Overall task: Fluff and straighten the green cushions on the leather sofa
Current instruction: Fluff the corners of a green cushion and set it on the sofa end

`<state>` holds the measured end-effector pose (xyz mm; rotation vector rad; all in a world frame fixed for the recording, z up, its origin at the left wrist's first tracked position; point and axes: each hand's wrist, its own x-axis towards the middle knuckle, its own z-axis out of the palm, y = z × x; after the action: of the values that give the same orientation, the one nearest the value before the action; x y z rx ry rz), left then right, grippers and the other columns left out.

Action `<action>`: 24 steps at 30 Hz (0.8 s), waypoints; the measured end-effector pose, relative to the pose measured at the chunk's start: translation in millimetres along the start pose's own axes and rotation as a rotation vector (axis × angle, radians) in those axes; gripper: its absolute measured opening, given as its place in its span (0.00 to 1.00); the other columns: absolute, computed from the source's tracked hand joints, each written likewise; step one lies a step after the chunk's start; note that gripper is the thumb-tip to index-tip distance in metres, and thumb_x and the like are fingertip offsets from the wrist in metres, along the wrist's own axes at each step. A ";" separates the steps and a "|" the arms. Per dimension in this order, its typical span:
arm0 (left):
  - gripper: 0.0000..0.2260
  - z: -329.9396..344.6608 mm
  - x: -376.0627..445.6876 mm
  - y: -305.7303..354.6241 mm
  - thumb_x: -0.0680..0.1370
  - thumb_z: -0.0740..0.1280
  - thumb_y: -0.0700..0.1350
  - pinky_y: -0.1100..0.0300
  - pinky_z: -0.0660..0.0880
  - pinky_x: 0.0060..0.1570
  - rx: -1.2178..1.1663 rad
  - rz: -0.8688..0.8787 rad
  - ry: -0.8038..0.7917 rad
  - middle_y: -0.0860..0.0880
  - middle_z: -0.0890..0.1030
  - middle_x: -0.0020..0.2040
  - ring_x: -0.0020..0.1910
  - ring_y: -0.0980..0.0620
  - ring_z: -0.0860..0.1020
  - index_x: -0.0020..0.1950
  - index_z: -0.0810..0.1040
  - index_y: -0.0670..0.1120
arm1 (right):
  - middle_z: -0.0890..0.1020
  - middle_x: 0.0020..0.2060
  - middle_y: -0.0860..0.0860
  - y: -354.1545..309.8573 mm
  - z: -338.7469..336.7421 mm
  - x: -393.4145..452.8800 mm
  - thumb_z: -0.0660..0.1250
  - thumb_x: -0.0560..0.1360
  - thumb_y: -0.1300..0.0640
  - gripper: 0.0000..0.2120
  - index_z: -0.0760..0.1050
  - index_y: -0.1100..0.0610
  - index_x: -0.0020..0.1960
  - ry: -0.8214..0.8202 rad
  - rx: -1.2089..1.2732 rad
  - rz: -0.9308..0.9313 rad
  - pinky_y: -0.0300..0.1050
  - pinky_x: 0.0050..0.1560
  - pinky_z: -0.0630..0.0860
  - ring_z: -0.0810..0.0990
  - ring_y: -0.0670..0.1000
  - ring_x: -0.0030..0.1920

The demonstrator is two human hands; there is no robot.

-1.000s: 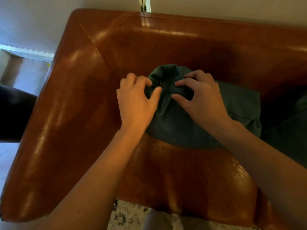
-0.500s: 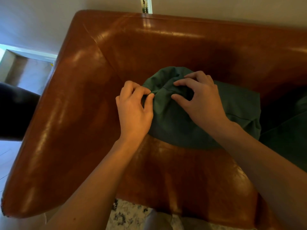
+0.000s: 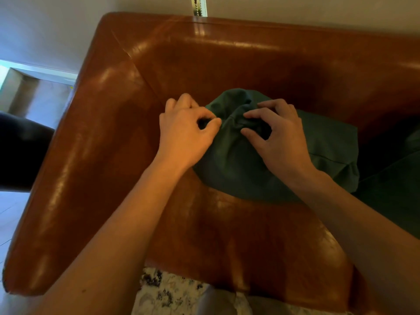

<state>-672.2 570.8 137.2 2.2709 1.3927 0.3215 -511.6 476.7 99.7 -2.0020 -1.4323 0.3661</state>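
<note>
— Where's the cushion?
— The green cushion (image 3: 238,164) sits in the leather sofa (image 3: 227,235) corner. My left hand (image 3: 185,135) and right hand (image 3: 278,138) each pinch its bunched fabric, grips curled tight.

A cushion (image 3: 238,169) lies on the sofa (image 3: 227,235) seat against its far backrest, near the left armrest (image 3: 75,169); a second cushion (image 3: 395,192) lies just right of it.

No text, label, brand, number or sign can be read anywhere in the view.
</note>
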 end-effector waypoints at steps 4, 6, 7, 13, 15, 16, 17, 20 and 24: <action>0.08 -0.3 4.3 6.9 0.78 0.66 0.52 0.54 0.62 0.52 0.054 -0.048 -0.081 0.53 0.70 0.48 0.56 0.48 0.67 0.44 0.81 0.51 | 0.75 0.57 0.50 -1.1 3.2 -2.1 0.72 0.73 0.50 0.15 0.79 0.50 0.59 0.004 -0.011 -0.015 0.50 0.58 0.69 0.71 0.51 0.59; 0.06 2.6 0.0 8.7 0.77 0.66 0.49 0.54 0.64 0.54 -0.021 -0.095 -0.036 0.54 0.69 0.48 0.55 0.50 0.67 0.42 0.79 0.51 | 0.75 0.57 0.49 -1.2 3.7 -2.5 0.72 0.73 0.50 0.15 0.78 0.50 0.59 0.007 -0.012 -0.020 0.50 0.58 0.68 0.71 0.51 0.60; 0.05 4.1 -4.1 9.7 0.77 0.66 0.48 0.53 0.65 0.55 -0.069 -0.107 0.003 0.54 0.69 0.48 0.53 0.52 0.67 0.41 0.78 0.52 | 0.75 0.57 0.49 -1.3 3.8 -2.4 0.72 0.73 0.50 0.16 0.78 0.49 0.59 0.009 -0.008 -0.021 0.50 0.58 0.68 0.71 0.51 0.60; 0.03 12.4 -20.6 8.6 0.75 0.70 0.44 0.58 0.72 0.54 -0.345 -0.091 0.275 0.58 0.68 0.46 0.48 0.59 0.71 0.43 0.77 0.48 | 0.75 0.56 0.49 0.2 4.4 -4.0 0.72 0.73 0.50 0.16 0.77 0.48 0.60 0.026 0.029 -0.028 0.50 0.58 0.69 0.72 0.51 0.59; 0.03 15.5 -24.1 10.0 0.75 0.70 0.41 0.68 0.70 0.48 -0.437 -0.082 0.341 0.58 0.67 0.45 0.45 0.62 0.71 0.44 0.77 0.46 | 0.75 0.56 0.48 1.3 4.2 -5.5 0.71 0.74 0.50 0.16 0.76 0.48 0.61 0.033 0.033 -0.030 0.48 0.58 0.68 0.72 0.50 0.59; 0.03 17.2 -26.3 11.0 0.75 0.70 0.41 0.70 0.69 0.47 -0.472 -0.080 0.359 0.57 0.68 0.46 0.44 0.62 0.71 0.45 0.77 0.46 | 0.75 0.56 0.48 1.9 4.2 -6.3 0.71 0.74 0.50 0.17 0.76 0.48 0.61 0.034 0.031 -0.031 0.48 0.58 0.68 0.72 0.50 0.59; 0.03 19.0 -28.6 11.6 0.76 0.70 0.40 0.71 0.69 0.46 -0.495 -0.081 0.365 0.57 0.68 0.46 0.44 0.61 0.71 0.45 0.77 0.46 | 0.75 0.57 0.48 2.2 4.4 -7.6 0.71 0.74 0.50 0.17 0.76 0.48 0.61 0.035 0.025 -0.033 0.47 0.58 0.68 0.72 0.50 0.59; 0.04 19.5 -27.7 10.0 0.76 0.70 0.46 0.71 0.69 0.47 -0.469 -0.128 0.312 0.56 0.70 0.47 0.46 0.61 0.72 0.49 0.79 0.47 | 0.75 0.58 0.49 2.4 5.8 -12.3 0.71 0.74 0.51 0.17 0.77 0.49 0.61 0.035 0.010 -0.037 0.45 0.58 0.64 0.72 0.51 0.60; 0.07 12.2 -14.8 9.8 0.76 0.69 0.53 0.62 0.67 0.54 -0.205 -0.125 0.143 0.55 0.70 0.48 0.52 0.55 0.68 0.48 0.82 0.50 | 0.75 0.59 0.50 1.4 8.8 -16.3 0.72 0.73 0.51 0.17 0.77 0.50 0.61 0.040 -0.008 -0.051 0.44 0.59 0.62 0.71 0.51 0.61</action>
<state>-666.3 550.7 132.0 2.0189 1.4904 0.5679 -521.4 464.4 89.9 -1.9643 -1.4596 0.2962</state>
